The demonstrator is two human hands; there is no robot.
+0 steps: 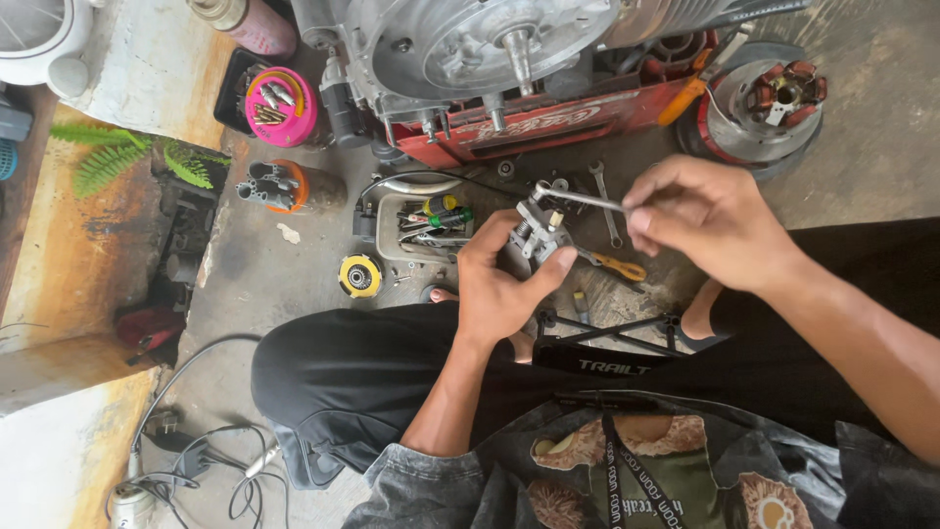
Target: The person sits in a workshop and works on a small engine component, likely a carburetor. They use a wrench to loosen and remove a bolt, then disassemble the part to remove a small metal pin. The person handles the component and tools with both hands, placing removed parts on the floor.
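Observation:
My left hand (pixel 501 279) grips a small grey metal engine part (pixel 537 235), held above my knee. My right hand (pixel 710 217) pinches the end of a slim metal wrench (pixel 578 198). The wrench's far end sits on top of the part. Just beyond both hands a silver engine block (pixel 470 44) rests on a red metal stand (pixel 548 122). A yellow-handled tool (pixel 617 265) lies on the floor under my right hand.
A small tray of screwdrivers (pixel 431 225) and a yellow wire-brush wheel (pixel 359 275) lie left of my hands. A stator plate with copper coils (pixel 769 103) sits far right. A pink tub of bits (pixel 279 106), loose wrenches (pixel 607 201) and cables (pixel 196 460) are on the concrete.

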